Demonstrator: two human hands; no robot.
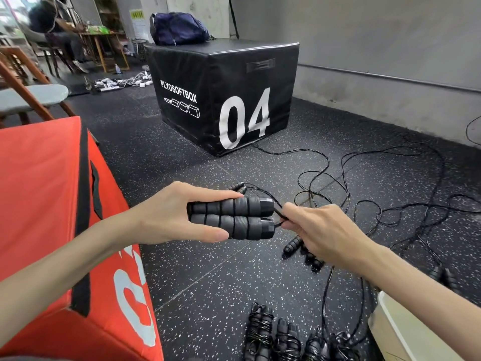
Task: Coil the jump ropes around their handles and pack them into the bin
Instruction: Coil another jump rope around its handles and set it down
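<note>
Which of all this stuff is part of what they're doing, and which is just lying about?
Part of the job:
pair of handles in the left hand
rope pinched by the right hand
loose ropes
coiled ropes
white bin

Lying about:
black plyo box
red plyo box
blue bag
chair

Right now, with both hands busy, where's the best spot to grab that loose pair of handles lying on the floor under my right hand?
Probably grip the loose handles across their ribbed middles from above; they lie nearly flat, side by side, rope trailing away.

Gym: speckled rubber floor (182,269), plyo boxes (223,100) (black w/ "04", red).
</note>
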